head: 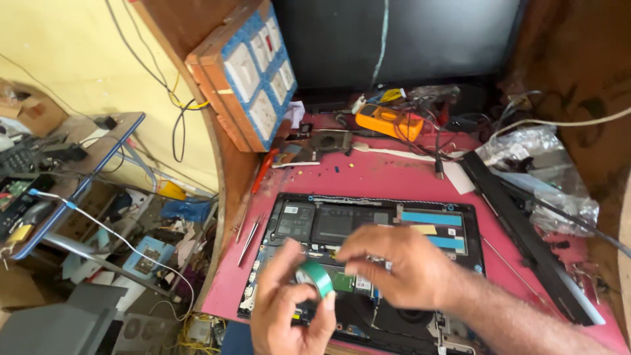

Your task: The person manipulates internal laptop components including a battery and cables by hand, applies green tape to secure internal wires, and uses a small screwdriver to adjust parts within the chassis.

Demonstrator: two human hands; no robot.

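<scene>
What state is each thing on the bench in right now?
Laptop: back cover off, internals exposed, lying flat on the red mat.
Green tape roll: held up in the left hand, above the laptop.
Right hand: at the roll, blurred, grip unclear.
Multimeter: lying at the back, display not readable.
Monitor: dark.
Tweezers: lying on the mat, untouched.

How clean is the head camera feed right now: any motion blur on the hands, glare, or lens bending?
Head view: the right hand is smeared by motion blur; the left hand holding the green tape roll is softer too. The opened black laptop base and the orange multimeter read fairly sharp. Daylight is even, with mild glare on the crumpled clear plastic bag. Edges bend slightly, wide-angle.
</scene>
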